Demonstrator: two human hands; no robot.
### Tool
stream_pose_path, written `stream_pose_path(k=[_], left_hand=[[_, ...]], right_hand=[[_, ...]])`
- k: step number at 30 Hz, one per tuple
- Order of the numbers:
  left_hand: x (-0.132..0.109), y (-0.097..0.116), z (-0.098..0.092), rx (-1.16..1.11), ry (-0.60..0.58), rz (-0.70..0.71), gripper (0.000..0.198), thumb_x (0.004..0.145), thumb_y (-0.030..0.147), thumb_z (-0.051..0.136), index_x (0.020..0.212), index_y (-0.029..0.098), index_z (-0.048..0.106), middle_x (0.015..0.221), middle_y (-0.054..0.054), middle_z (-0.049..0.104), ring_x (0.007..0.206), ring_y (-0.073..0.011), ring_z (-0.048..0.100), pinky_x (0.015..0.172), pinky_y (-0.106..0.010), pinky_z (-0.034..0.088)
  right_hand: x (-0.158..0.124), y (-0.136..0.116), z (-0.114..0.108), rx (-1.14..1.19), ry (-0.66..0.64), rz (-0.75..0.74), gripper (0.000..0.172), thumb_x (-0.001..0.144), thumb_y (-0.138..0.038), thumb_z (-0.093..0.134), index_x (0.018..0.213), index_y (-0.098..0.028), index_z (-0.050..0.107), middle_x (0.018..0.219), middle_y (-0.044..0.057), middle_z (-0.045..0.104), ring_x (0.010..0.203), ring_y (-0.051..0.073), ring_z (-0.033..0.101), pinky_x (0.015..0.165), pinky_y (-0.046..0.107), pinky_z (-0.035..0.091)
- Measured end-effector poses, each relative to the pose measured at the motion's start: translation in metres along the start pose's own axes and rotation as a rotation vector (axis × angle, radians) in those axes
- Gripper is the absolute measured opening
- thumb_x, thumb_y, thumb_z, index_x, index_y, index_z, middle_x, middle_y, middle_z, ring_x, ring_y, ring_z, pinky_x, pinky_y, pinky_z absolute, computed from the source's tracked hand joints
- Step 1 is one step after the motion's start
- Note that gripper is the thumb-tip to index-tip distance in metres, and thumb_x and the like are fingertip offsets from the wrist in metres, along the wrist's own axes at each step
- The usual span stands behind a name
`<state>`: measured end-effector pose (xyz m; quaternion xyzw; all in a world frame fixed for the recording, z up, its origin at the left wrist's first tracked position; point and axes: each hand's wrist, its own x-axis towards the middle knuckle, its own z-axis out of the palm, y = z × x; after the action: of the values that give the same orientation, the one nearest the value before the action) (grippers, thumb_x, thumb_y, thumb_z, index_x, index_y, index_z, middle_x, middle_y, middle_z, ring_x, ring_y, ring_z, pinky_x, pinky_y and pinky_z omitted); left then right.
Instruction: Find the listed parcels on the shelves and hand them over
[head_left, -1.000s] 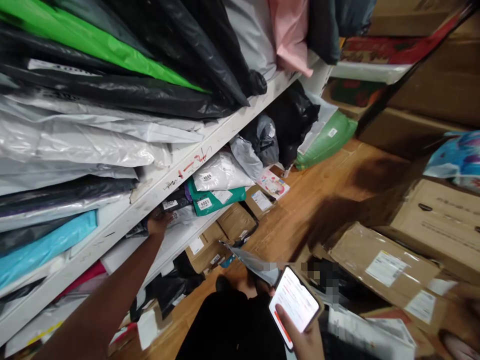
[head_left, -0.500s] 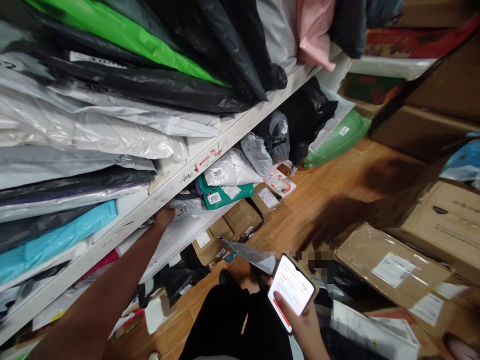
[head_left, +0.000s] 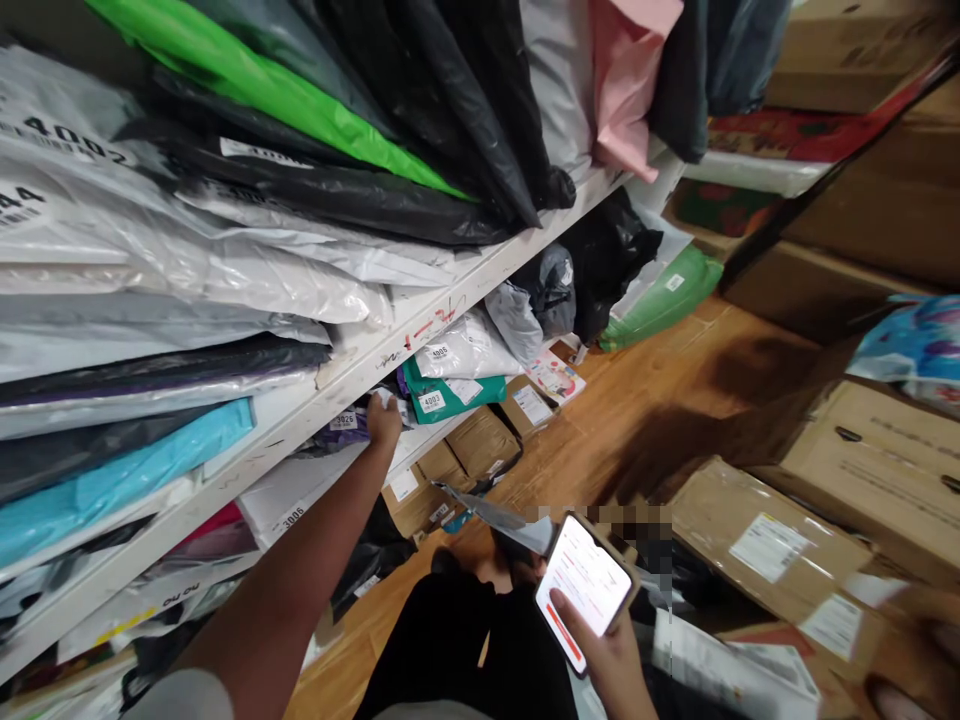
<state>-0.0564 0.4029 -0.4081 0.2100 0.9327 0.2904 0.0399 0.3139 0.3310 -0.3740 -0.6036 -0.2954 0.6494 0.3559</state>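
Observation:
My left hand (head_left: 385, 420) reaches into the lower shelf, its fingers closed on the edge of a grey plastic parcel bag (head_left: 398, 408). Just left of the hand lies a purple parcel (head_left: 328, 432) labelled 3026. On the right side, a teal parcel (head_left: 480, 396) labelled 4003 lies beneath a white parcel (head_left: 475, 341) labelled 4006. A smartphone (head_left: 586, 580) with a lit white screen rests in my right hand (head_left: 611, 650), the thumb lying over the screen.
Many plastic parcels fill the upper shelf, whose white edge board (head_left: 352, 385) runs diagonally above my left hand. Cardboard boxes (head_left: 772, 540) stand at the right. A green sack (head_left: 664, 300) lies on the wooden floor (head_left: 637, 400). Part of another person shows beyond the phone.
My left hand has moved right along the shelf and lifted the grey parcel's edge, uncovering the purple parcel. The 3030 label no longer shows. My right hand still holds the smartphone.

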Motion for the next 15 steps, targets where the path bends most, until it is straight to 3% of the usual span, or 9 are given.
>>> stream_pose_path(k=[4,10,12,15], left_hand=[[-0.006,0.007,0.004,-0.036,-0.082,0.045,0.032,0.088,0.028,0.051,0.117,0.012,0.053,0.12,-0.012,0.058,0.114,-0.0241,0.053,0.1,-0.049,0.04],[-0.029,-0.008,-0.022,-0.068,-0.198,0.174,0.029,0.072,0.016,0.06,0.101,0.016,0.062,0.134,-0.012,0.049,0.133,-0.0252,0.035,0.11,-0.036,0.03],[-0.024,-0.004,-0.023,-0.079,-0.212,0.191,0.028,0.067,0.012,0.06,0.094,0.019,0.065,0.133,-0.008,0.049,0.131,-0.0243,0.038,0.111,-0.034,0.029],[-0.005,0.014,-0.008,-0.104,-0.186,0.153,0.029,0.069,0.012,0.059,0.096,0.018,0.065,0.129,-0.008,0.05,0.123,-0.0245,0.045,0.108,-0.04,0.034]], right_hand=[[0.001,0.004,-0.001,0.003,0.0,0.035,0.059,0.048,-0.062,0.077,0.085,-0.018,0.067,0.086,0.013,0.074,0.09,0.036,0.067,0.085,0.048,0.052],[0.003,0.005,0.007,0.084,-0.019,0.096,0.055,0.045,-0.059,0.08,0.08,-0.02,0.064,0.082,0.011,0.075,0.091,0.036,0.067,0.09,0.051,0.049],[0.003,0.001,0.01,0.105,-0.053,0.097,0.054,0.046,-0.059,0.08,0.081,-0.02,0.064,0.084,0.011,0.075,0.089,0.035,0.068,0.088,0.05,0.051],[0.001,-0.005,0.015,0.093,-0.081,0.077,0.054,0.047,-0.058,0.08,0.082,-0.02,0.065,0.084,0.012,0.075,0.085,0.034,0.069,0.086,0.048,0.053]])
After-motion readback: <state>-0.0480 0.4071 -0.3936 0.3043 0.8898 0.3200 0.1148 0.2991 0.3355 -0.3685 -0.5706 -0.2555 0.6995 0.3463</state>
